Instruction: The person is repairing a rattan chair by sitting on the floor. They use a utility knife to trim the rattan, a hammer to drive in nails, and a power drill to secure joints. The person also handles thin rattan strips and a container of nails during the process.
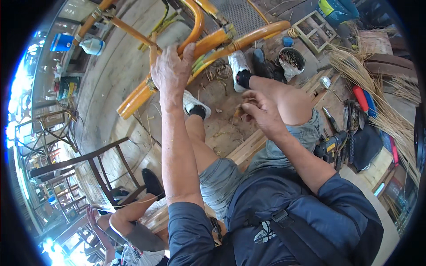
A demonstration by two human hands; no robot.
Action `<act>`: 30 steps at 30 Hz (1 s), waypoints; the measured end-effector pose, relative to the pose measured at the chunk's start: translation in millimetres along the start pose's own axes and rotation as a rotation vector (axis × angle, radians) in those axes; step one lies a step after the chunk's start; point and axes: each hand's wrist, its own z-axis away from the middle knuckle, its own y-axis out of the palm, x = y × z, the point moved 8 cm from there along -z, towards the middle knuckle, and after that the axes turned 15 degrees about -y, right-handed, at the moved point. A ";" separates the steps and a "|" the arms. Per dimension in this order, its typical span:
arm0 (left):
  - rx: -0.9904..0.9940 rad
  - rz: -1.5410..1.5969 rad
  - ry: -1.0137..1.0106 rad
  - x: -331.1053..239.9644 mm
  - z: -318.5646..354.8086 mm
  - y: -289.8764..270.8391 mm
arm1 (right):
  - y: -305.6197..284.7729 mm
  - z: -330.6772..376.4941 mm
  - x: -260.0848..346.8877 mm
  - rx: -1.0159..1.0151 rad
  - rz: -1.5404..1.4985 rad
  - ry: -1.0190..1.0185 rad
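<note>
My left hand is wrapped round a pole of a glossy yellow-orange rattan furniture frame, near where several poles meet. The frame is tilted in front of me, with curved poles and a woven mesh panel at its far side. My right hand is apart from the frame, above my lap and shins. Its thumb and fingers pinch a small brown piece, too small to tell exactly.
To the right are a metal bowl of small parts, a power drill, a red-handled tool and long rattan strands. A dark wooden chair frame and another seated person are on the left.
</note>
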 end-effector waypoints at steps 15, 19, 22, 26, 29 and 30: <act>0.115 -0.036 -0.047 7.7 0.1 15.3 | -51.2 -25.5 50.6 -0.256 -0.510 -0.047; 0.128 -0.026 -0.106 5.0 6.1 13.5 | -134.2 10.6 32.3 -0.372 -0.341 -0.084; 0.146 -0.022 -0.076 5.0 6.5 9.0 | -248.7 55.5 44.0 -0.722 0.134 -0.091; 0.173 0.040 -0.068 -7.0 12.2 11.3 | -419.4 130.7 36.1 -1.168 0.517 -0.147; 0.231 0.016 -0.129 -6.6 19.5 9.9 | -473.0 121.5 -6.0 -1.163 0.123 -0.075; 0.245 0.034 -0.156 0.3 20.6 11.7 | -475.2 113.0 -6.6 -1.137 0.198 -0.017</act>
